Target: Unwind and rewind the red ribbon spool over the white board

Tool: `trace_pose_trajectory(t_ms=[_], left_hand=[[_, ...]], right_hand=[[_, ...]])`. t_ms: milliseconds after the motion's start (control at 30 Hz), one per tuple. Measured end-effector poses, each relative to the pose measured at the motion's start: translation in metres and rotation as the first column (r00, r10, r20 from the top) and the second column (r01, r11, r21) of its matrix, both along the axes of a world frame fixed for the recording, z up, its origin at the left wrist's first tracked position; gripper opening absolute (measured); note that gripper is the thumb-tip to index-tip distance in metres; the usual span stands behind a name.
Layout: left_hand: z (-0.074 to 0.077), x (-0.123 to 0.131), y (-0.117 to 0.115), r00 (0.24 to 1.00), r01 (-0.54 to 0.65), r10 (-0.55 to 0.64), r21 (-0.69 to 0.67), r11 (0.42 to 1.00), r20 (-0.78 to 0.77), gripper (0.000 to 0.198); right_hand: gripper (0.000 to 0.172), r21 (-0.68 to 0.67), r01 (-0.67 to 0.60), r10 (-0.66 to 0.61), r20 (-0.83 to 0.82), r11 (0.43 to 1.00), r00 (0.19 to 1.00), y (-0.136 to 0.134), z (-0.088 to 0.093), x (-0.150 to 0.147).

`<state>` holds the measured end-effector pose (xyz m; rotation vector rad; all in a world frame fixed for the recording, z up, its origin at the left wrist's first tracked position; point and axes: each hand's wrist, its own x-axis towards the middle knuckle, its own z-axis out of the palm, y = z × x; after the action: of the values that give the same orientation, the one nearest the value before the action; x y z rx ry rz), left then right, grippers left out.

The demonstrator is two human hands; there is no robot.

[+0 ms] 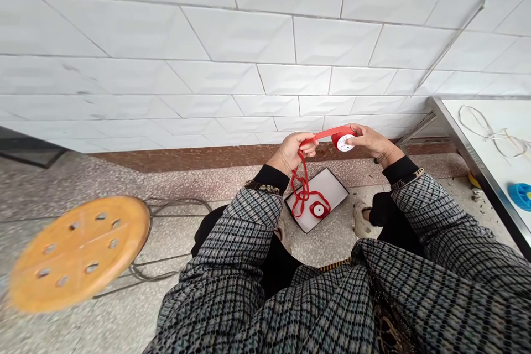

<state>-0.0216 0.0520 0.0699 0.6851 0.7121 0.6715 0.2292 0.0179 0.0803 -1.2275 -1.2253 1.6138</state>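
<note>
My right hand (368,141) grips a roll of red ribbon (342,140) with a white printed label on its side. A flat red strip stretches from that roll to my left hand (295,149), whose fingers are closed on the ribbon. Below the left hand, a narrower red ribbon (305,182) hangs in loops. It trails down into a shallow white box with dark edges (326,181) on the floor between my feet. Inside the box lies a second red ribbon roll (319,209) with a white centre.
An orange round stool (83,249) with holes and metal legs stands at left. To the right is a metal-edged white table (477,149) bearing a pale cord (498,135) and a blue round object (520,196). A white tiled wall (265,38) rises in front.
</note>
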Motion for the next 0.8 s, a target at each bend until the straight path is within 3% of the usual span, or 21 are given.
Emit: trace_pose_trajectory(t_ms=[200,433,633,800], left_hand=[[-0.004,0.000,-0.004,0.999,0.050,-0.051,0.023,0.998,0.019,0.033],[-0.009,0.004,-0.011,0.988,0.154,-0.156,0.127,0.980,0.004,0.035],[-0.020,0.019,-0.021,0.984,0.169,-0.174,0.123,0.978,0.034,0.034],[-0.021,0.030,-0.027,0.994,0.076,-0.083,0.091,0.993,0.076,0.036]], right_hand=[[0.054,0.016,-0.031,0.031,0.015,0.999,0.999,0.001,0.004,0.007],[0.063,-0.037,-0.005,0.001,-0.105,0.999,0.994,0.005,-0.002,0.017],[0.070,-0.073,0.049,-0.063,-0.210,0.996,0.976,0.008,-0.010,0.016],[0.079,-0.027,0.037,-0.043,-0.267,0.999,0.963,0.009,-0.016,0.008]])
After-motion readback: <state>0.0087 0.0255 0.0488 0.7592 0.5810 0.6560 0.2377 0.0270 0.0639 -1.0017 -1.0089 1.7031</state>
